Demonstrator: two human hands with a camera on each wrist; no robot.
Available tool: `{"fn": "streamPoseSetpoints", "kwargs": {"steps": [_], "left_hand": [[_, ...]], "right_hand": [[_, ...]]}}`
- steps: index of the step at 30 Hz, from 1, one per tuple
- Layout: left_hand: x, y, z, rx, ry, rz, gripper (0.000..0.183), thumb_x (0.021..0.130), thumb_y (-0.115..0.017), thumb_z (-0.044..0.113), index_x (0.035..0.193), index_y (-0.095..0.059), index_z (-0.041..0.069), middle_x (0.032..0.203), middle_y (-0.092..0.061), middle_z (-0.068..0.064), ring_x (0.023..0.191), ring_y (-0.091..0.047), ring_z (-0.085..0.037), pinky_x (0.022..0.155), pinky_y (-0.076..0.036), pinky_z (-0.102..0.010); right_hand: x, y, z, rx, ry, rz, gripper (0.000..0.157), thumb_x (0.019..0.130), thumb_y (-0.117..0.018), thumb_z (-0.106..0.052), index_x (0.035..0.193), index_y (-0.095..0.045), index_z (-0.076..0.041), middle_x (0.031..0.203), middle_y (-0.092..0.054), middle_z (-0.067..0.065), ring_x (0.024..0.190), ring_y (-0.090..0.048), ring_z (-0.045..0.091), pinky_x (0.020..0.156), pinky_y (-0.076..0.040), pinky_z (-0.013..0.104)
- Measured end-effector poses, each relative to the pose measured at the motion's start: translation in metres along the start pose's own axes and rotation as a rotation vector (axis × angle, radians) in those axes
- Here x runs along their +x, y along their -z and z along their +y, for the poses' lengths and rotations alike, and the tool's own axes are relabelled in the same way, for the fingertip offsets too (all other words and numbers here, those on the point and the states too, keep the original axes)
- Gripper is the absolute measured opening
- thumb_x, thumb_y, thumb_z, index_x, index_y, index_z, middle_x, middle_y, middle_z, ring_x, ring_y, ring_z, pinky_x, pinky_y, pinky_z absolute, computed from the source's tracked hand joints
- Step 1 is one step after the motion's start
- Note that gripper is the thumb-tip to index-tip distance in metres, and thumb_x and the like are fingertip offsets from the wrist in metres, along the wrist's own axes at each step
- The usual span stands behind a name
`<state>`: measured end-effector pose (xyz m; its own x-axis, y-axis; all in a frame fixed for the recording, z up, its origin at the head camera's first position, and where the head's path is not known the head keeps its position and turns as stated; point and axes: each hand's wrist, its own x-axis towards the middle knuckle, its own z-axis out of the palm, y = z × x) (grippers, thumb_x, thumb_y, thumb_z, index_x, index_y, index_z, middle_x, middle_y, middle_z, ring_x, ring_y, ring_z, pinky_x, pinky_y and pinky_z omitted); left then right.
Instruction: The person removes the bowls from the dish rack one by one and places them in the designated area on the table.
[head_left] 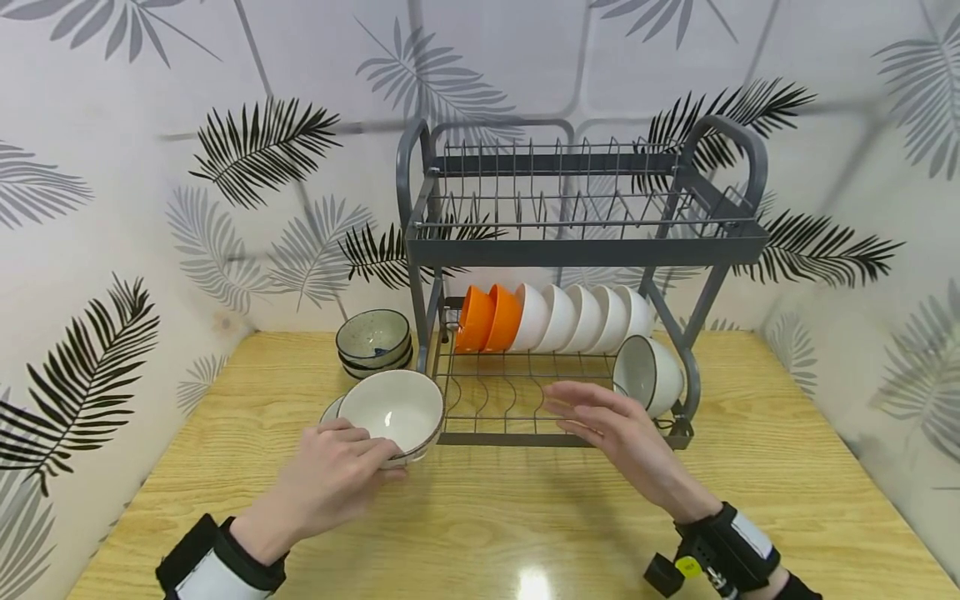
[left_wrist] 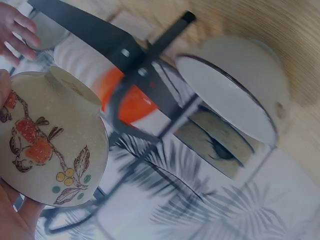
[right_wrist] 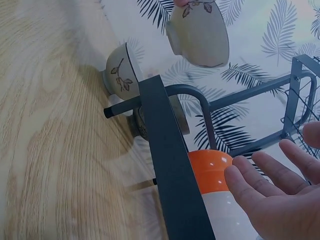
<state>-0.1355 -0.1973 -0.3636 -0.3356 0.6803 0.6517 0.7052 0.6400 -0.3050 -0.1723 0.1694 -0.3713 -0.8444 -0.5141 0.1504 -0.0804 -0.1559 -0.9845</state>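
Observation:
My left hand (head_left: 337, 475) grips a cream bowl (head_left: 393, 408) by its rim, raised above the table left of the rack. Painted fruit and leaves show on that bowl's outer wall in the left wrist view. Another cream bowl (right_wrist: 120, 75) stands on the table behind it, mostly hidden in the head view. My right hand (head_left: 611, 421) hovers before the rack's lower tier with its fingers extended, holding nothing. Close beside it, a cream bowl with a dark rim (head_left: 663, 379) leans on its side at the lower tier's right end.
A two-tier grey dish rack (head_left: 585, 250) stands at the back. Its lower tier holds orange bowls (head_left: 502, 318) and several white bowls (head_left: 558, 319) in a row. Left of the rack, speckled bowls (head_left: 373, 337) are stacked on the wooden table (head_left: 480, 517). A leaf-patterned wall rises behind.

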Motion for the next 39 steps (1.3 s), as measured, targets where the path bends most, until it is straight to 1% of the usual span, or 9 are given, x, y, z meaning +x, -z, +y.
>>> {"fn": "streamPoseSetpoints", "kwargs": {"steps": [4,6,9,11,16,19,25,33,39], "left_hand": [[-0.011,-0.001,-0.012,-0.001,0.054,-0.027,0.035,0.103,-0.052,0.039,0.075,-0.061,0.019,0.059,-0.064,0.011,0.051,-0.060,-0.007,0.050,-0.046,-0.025],[-0.017,-0.003,-0.018,0.003,0.082,-0.027,0.034,0.101,-0.055,0.041,0.074,-0.060,0.020,0.057,-0.062,0.010,0.051,-0.061,-0.008,0.049,-0.046,-0.025],[-0.024,-0.006,-0.024,0.012,0.116,-0.007,0.041,0.104,-0.049,0.044,0.072,-0.056,0.018,0.052,-0.054,0.010,0.046,-0.054,-0.008,0.046,-0.041,-0.024],[-0.028,-0.009,-0.027,0.021,0.133,0.011,0.051,0.108,-0.035,0.049,0.071,-0.053,0.017,0.050,-0.048,0.011,0.044,-0.049,-0.008,0.045,-0.038,-0.024],[-0.036,-0.017,-0.032,0.049,0.170,-0.004,0.053,0.108,-0.031,0.050,0.074,-0.054,0.016,0.049,-0.047,0.009,0.044,-0.051,-0.012,0.046,-0.044,-0.028],[-0.040,-0.023,-0.034,0.049,0.186,-0.030,0.044,0.105,-0.044,0.045,0.077,-0.058,0.015,0.050,-0.053,0.008,0.045,-0.054,-0.012,0.047,-0.047,-0.029],[-0.045,-0.036,-0.037,0.032,0.207,-0.087,0.021,0.082,-0.074,0.029,0.078,-0.058,0.016,0.051,-0.055,0.009,0.046,-0.053,-0.010,0.048,-0.046,-0.028],[-0.052,-0.053,-0.037,0.022,0.237,-0.150,0.023,0.081,-0.079,0.032,0.077,-0.060,0.019,0.052,-0.056,0.010,0.048,-0.054,-0.009,0.053,-0.050,-0.029],[-0.060,-0.062,-0.039,0.023,0.256,-0.174,0.024,0.082,-0.078,0.032,0.076,-0.059,0.019,0.052,-0.053,0.009,0.050,-0.055,-0.012,0.050,-0.046,-0.029]], "right_hand": [[-0.001,0.003,0.000,0.012,0.029,-0.015,0.039,0.107,-0.044,-0.014,0.144,-0.050,-0.002,0.145,-0.059,-0.004,0.132,-0.058,0.013,0.111,-0.048,0.026],[-0.001,0.004,0.000,0.015,0.043,-0.020,0.039,0.108,-0.043,-0.013,0.144,-0.050,-0.002,0.143,-0.060,-0.006,0.131,-0.059,0.013,0.110,-0.049,0.026],[-0.001,0.005,0.000,0.012,0.054,-0.020,0.039,0.108,-0.043,-0.012,0.144,-0.050,-0.001,0.141,-0.061,-0.009,0.131,-0.059,0.012,0.110,-0.050,0.026],[-0.001,0.005,0.000,0.010,0.054,-0.019,0.039,0.108,-0.043,-0.012,0.144,-0.050,0.000,0.141,-0.061,-0.009,0.131,-0.059,0.013,0.110,-0.050,0.026],[-0.002,0.005,0.000,0.008,0.050,-0.022,0.038,0.108,-0.043,-0.012,0.144,-0.051,-0.002,0.141,-0.061,-0.010,0.131,-0.059,0.012,0.110,-0.049,0.025],[-0.002,0.005,0.001,0.006,0.046,-0.022,0.038,0.108,-0.043,-0.012,0.144,-0.051,-0.003,0.143,-0.060,-0.007,0.131,-0.059,0.012,0.110,-0.049,0.025],[-0.002,0.005,0.002,0.007,0.030,-0.013,0.038,0.107,-0.044,-0.013,0.144,-0.051,-0.003,0.143,-0.060,-0.008,0.131,-0.059,0.012,0.110,-0.049,0.025],[-0.003,0.005,0.002,-0.004,0.011,0.003,0.038,0.107,-0.045,-0.015,0.143,-0.052,-0.003,0.143,-0.059,-0.006,0.131,-0.059,0.011,0.110,-0.050,0.025],[-0.003,0.005,0.003,-0.007,0.015,-0.001,0.038,0.108,-0.044,-0.015,0.143,-0.052,-0.003,0.143,-0.060,-0.006,0.131,-0.059,0.011,0.109,-0.050,0.025]]}}
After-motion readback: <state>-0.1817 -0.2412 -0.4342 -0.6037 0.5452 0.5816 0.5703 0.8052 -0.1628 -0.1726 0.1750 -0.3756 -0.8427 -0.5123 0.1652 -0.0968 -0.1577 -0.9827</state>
